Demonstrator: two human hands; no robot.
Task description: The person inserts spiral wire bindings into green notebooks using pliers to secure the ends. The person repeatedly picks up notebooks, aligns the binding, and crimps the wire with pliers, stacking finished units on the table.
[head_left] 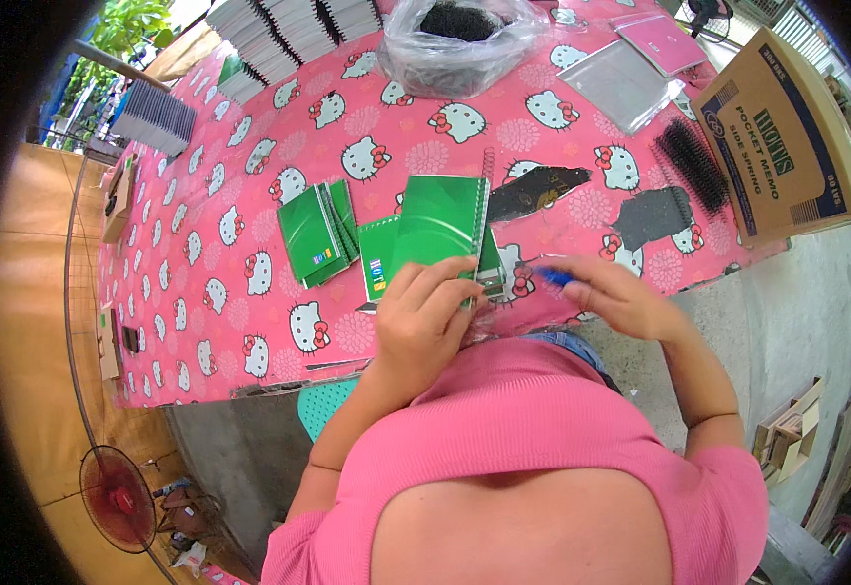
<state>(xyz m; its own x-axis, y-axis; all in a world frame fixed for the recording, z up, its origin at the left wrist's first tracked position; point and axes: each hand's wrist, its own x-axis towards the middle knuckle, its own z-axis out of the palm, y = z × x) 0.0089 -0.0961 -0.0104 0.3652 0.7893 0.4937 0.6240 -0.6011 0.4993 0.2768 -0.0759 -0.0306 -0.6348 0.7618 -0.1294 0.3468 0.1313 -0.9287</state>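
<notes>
My left hand (pixel 423 310) is closed on the lower right part of a green-covered notebook (pixel 438 222). A thin spiral wire (pixel 489 168) runs along the notebook's right edge and sticks out past its top. Beneath lie more green notebooks (pixel 377 255), partly covered. My right hand (pixel 625 297), to the right of the notebook and apart from it, grips a small tool with a blue handle (pixel 555 277); its exact kind is not clear. A short stack of green notebooks (pixel 313 232) lies to the left.
Around the pink patterned tablecloth (pixel 347 127) stand a clear bag of black coils (pixel 445 58), stacks of unbound pads (pixel 289 34), a dark pile of pads (pixel 155 115), loose black coils (pixel 691 161) and a cardboard box (pixel 781 136). A fan (pixel 118 497) stands lower left.
</notes>
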